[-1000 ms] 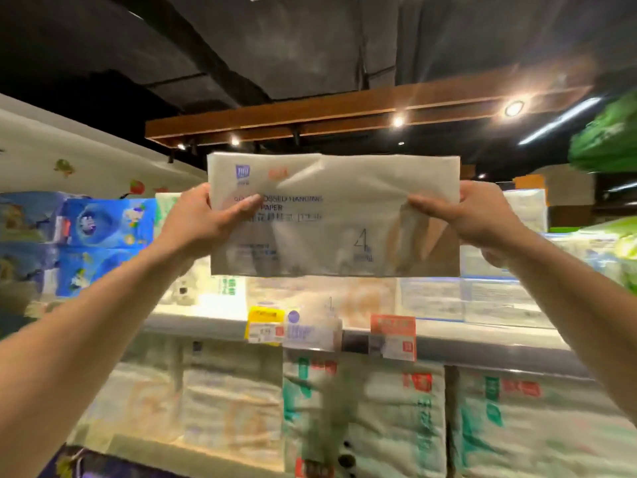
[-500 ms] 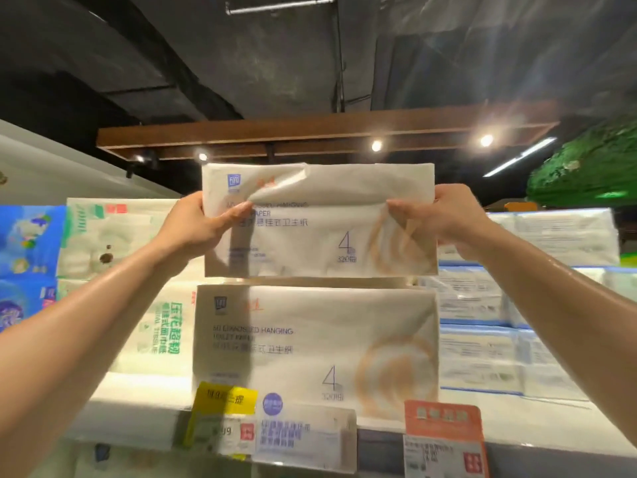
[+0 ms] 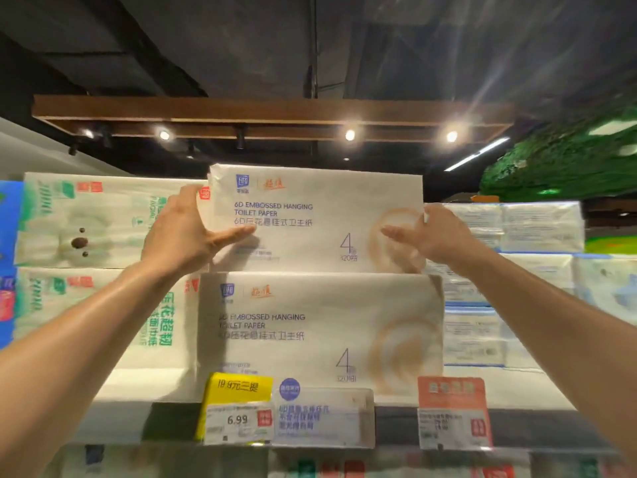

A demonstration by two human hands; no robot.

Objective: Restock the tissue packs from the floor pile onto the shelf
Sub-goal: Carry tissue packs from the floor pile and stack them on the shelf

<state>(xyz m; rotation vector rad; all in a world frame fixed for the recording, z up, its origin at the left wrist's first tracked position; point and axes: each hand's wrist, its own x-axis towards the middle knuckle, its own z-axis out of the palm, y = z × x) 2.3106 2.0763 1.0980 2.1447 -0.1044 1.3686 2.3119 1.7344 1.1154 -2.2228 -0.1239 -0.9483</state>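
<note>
**A:** What changed in the last half second?

**B:** The tissue pack (image 3: 310, 219) has come down. Its bottom edge now meets the top of the matching lower pack (image 3: 310, 336) standing on the shelf (image 3: 138, 388), where a gap showed before.

**A:** How does it look?

**B:** It's upright, broad face toward us. The wrapper is white with a blue logo at the top left, orange script beside it, blue "6D EMBOSSED HANGING TOILET PAPER", a large "4" and a tan ring at the right.

**A:** And the hands?

**B:** The left hand (image 3: 175, 236) grips the left end, thumb across the front and fingers (image 3: 188, 201) up the side. The right hand (image 3: 437, 239) holds the right end, thumb on the ring, its other fingers hidden behind.

**A:** Around it?

**B:** Green-printed packs (image 3: 86, 219) are stacked just left and blue-trimmed packs (image 3: 537, 225) just right. A yellow price tag (image 3: 238, 388) and an orange tag (image 3: 451, 391) sit on the shelf's front edge.
</note>
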